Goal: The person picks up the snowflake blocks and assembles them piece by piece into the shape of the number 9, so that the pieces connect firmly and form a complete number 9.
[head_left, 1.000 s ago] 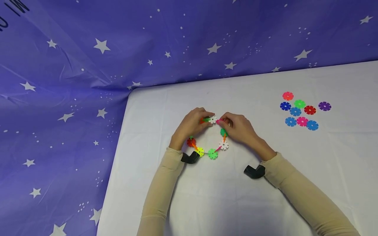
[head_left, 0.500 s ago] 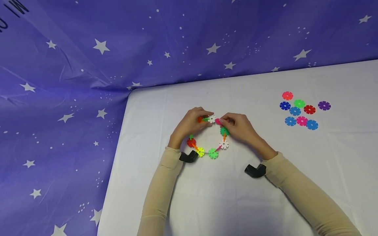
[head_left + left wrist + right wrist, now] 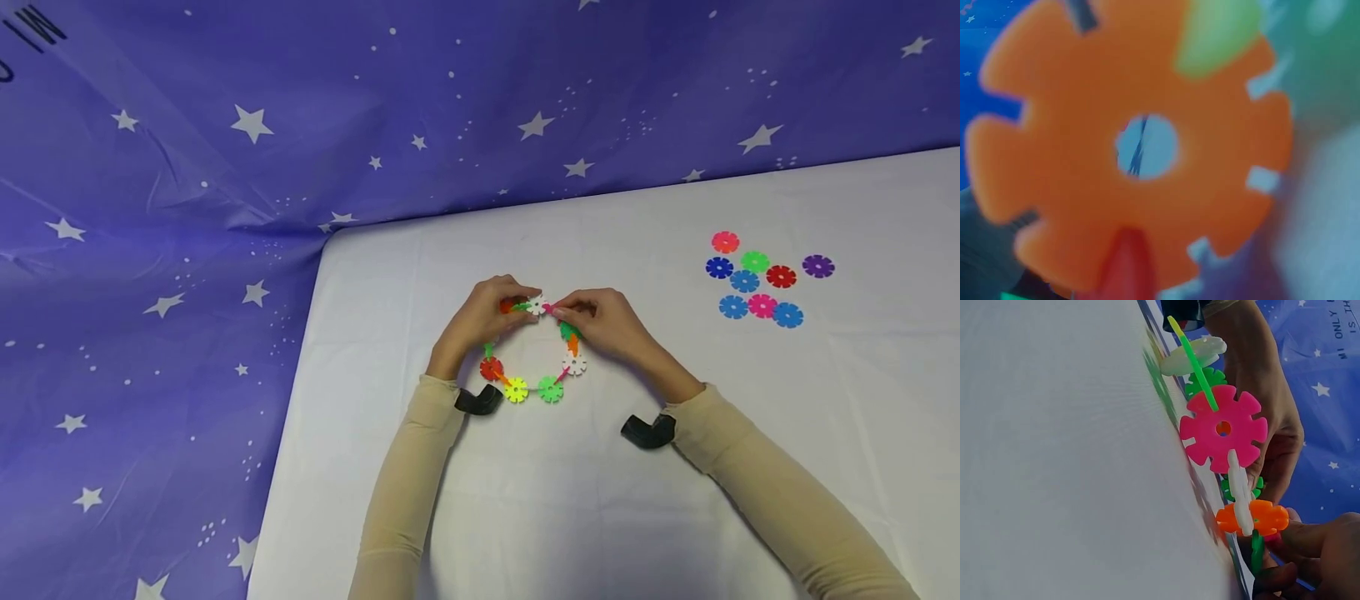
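Observation:
Notched plastic discs, slotted edge to face, form a ring between both hands in the head view. My left hand [image 3: 483, 315] grips the ring's far left part, its fingertips at a white disc [image 3: 536, 306]. Right beside that, my right hand [image 3: 609, 323] pinches a pink disc [image 3: 549, 309], partly hidden by its fingers. Nearer the body, the ring runs through a yellow disc [image 3: 511, 394], a light green disc [image 3: 545, 394] and a red disc [image 3: 491, 368]. An orange disc [image 3: 1072, 150] fills the left wrist view. In the right wrist view, an orange disc [image 3: 1272, 519] sits close to the right fingers.
Several loose discs lie in a group on the white tablecloth at the right, with a purple disc [image 3: 813, 272] a little apart. A starry purple cloth [image 3: 450, 108] hangs behind the table. Black wrist mounts [image 3: 648, 432] stick out from both sleeves.
The pink disc at the right fingertips, showing more of its face half a second ago, now appears narrower beside the white disc. The ring's near side has shifted slightly right. Both hands stay close together.

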`<state>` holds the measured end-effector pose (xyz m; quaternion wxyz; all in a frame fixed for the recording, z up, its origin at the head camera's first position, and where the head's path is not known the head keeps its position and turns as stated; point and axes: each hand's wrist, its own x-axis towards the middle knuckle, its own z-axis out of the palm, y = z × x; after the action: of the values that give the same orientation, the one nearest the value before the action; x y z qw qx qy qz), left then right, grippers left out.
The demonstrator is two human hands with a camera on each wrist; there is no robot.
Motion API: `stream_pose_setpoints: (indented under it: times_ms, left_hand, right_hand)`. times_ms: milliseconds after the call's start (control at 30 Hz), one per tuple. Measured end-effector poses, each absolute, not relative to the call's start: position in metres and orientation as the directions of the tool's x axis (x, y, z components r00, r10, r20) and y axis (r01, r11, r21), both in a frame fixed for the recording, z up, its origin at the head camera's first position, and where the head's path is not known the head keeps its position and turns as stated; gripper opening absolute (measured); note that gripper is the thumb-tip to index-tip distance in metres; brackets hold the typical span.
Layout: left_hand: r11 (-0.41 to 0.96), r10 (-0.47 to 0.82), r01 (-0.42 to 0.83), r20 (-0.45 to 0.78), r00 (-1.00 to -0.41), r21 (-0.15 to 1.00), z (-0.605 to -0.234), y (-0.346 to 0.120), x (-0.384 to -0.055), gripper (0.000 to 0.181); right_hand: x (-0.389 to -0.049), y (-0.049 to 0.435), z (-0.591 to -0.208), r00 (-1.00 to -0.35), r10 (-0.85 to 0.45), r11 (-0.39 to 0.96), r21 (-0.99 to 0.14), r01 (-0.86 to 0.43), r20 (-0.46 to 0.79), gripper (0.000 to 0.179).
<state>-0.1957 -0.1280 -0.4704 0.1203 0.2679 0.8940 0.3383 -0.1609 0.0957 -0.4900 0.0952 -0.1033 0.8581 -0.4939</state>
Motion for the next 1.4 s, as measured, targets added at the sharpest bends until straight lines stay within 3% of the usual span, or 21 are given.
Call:
stream_pose_setpoints:
  times_ms: [400, 700, 1400]
  left_hand:
    - [0.596, 0.577, 0.394, -0.031, -0.816, 0.7, -0.472, -0.128, -0.195, 0.037]
    - [0.574, 0.596, 0.389, -0.042, -0.802, 0.72, -0.476, -0.128, -0.195, 0.037]
    - [0.567, 0.597, 0.378, -0.048, -0.801, 0.732, -0.479, -0.12, -0.192, 0.037]
  right_hand:
    - [-0.161, 0.099, -0.497, -0.941, -0.325, 0.475, -0.845, -0.245, 0.089, 0.017]
    - [-0.16, 0.102, -0.501, -0.869, -0.374, 0.541, -0.685, -0.488, 0.324, 0.007]
    - [-0.16, 0.104, -0.504, -0.854, -0.403, 0.509, -0.695, -0.508, 0.328, 0.007]
